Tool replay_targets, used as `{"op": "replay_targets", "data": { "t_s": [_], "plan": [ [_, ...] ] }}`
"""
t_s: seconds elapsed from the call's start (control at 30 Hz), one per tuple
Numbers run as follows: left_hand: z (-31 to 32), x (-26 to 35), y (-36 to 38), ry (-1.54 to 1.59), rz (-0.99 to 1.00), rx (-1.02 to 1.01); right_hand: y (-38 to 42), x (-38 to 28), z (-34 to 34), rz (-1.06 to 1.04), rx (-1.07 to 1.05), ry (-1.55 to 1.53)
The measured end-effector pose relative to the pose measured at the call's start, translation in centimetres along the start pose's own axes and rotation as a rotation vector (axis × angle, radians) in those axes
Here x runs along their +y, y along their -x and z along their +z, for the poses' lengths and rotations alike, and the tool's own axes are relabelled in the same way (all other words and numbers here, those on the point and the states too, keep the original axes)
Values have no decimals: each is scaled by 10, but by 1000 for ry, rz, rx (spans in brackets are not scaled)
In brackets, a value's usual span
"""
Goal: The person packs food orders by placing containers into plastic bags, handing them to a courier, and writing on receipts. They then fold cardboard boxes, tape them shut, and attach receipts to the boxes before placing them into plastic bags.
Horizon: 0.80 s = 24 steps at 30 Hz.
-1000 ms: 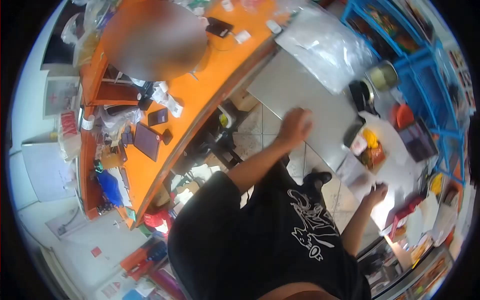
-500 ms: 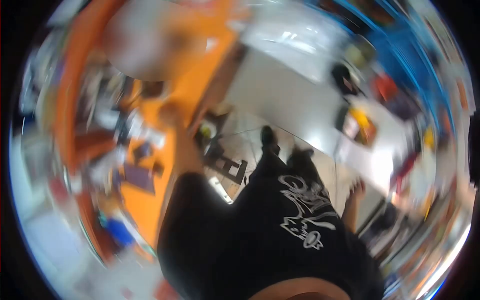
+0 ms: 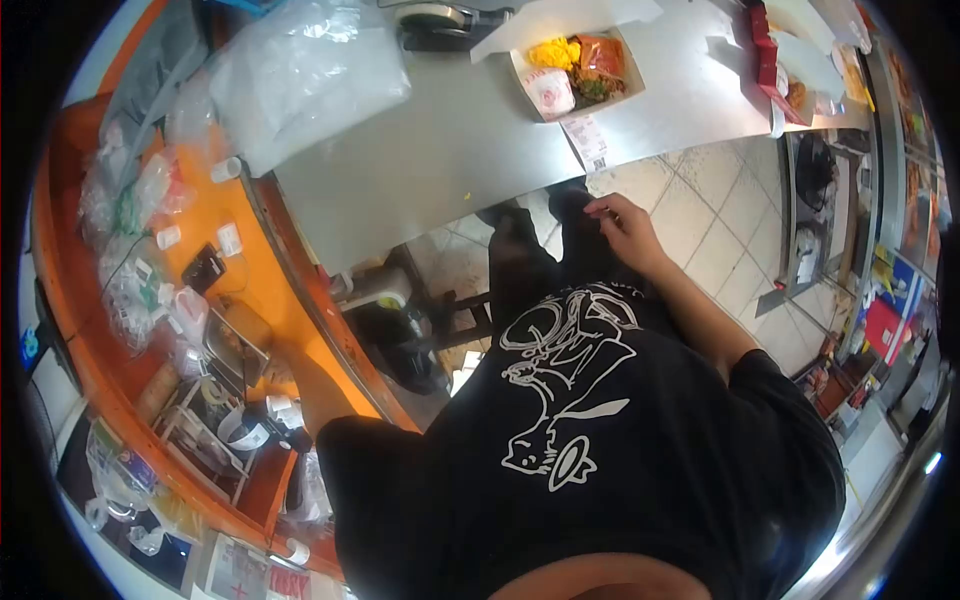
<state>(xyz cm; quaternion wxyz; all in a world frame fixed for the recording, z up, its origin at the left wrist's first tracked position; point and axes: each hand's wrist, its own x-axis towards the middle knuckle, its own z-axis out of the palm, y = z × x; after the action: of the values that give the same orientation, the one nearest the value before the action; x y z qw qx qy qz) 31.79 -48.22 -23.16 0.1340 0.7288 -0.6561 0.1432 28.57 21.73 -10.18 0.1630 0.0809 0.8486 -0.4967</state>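
Note:
My right hand (image 3: 628,232) hangs in front of my black T-shirt, just short of the metal counter (image 3: 430,165). Its fingers are loosely apart, and I see nothing in them. To the left, my left arm reaches over the orange counter (image 3: 262,270). My left hand (image 3: 268,364) is by a brown object and a wire-like rack, its fingers not distinguishable. An open food box (image 3: 634,92) lies on the metal counter, with yellow food, a red packet and a white-and-red wrapped item inside. A printed receipt (image 3: 590,142) sticks out below it.
Clear plastic bags (image 3: 310,80) cover the metal counter's left end, near a black round device (image 3: 440,20). A red box (image 3: 768,65) stands at the right. The orange counter holds a phone-like black device (image 3: 204,268) and a tape roll (image 3: 243,430). Tiled floor (image 3: 700,215) lies below.
The view has swung toward the metal counter, so the food box now appears near the top middle. My right hand has risen in front of my body. My left arm still reaches over the orange counter.

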Motion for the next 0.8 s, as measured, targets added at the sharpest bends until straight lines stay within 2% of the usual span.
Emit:
{"op": "replay_targets", "data": {
  "t_s": [0.03, 0.1, 0.2, 0.3, 0.33, 0.37, 0.43, 0.47, 0.5, 0.53, 0.57, 0.6, 0.63, 0.7, 0.73, 0.77, 0.8],
  "plan": [
    [-2, -8, -6, -5, 9, -2, 5, -1, -3, 10, 2, 0],
    [-1, -14, -17, -107, 234, 3, 11, 0, -14, -54, 50, 78],
    [10, -27, -36, -208, 414, -27, 24, 8, -30, 35, 65, 122],
    [42, -35, -30, -277, 647, -197, 28, 15, -38, 95, 106, 122],
    [54, -42, -35, -295, 732, -268, 32, 25, -38, 36, 145, 94],
    [56, -49, -32, -316, 767, -325, 44, 67, -42, 21, 196, 154],
    [43, -58, -33, -287, 689, -400, 32, 49, -44, 158, 46, 161],
    [29, -49, -36, -221, 610, -415, 23, 54, -42, -4, 32, 197],
    [10, -49, -43, -122, 510, -434, 17, 52, -35, 87, -4, 197],
    [-9, -50, -44, -17, 411, -458, 15, 52, -38, 82, -71, 250],
    [-35, -54, -28, 152, 346, -289, 15, 57, -43, 82, -95, 307],
    [-19, -59, -34, 102, 275, -65, 14, 78, -44, 2, -117, 289],
    [-20, -50, -44, 131, 243, -60, 9, 90, -44, -79, -119, 259],
    [-30, -51, -64, 269, 196, -251, 13, 52, -40, -30, -197, 369],
    [-23, -53, -74, 287, 266, -223, 10, 53, -42, -6, -209, 368],
    [-18, -53, -88, 323, 234, -199, 11, 55, -48, 9, -211, 368],
    [-14, -54, -100, 273, 321, -255, 10, 62, -54, 2, -185, 358]
  ]
}}
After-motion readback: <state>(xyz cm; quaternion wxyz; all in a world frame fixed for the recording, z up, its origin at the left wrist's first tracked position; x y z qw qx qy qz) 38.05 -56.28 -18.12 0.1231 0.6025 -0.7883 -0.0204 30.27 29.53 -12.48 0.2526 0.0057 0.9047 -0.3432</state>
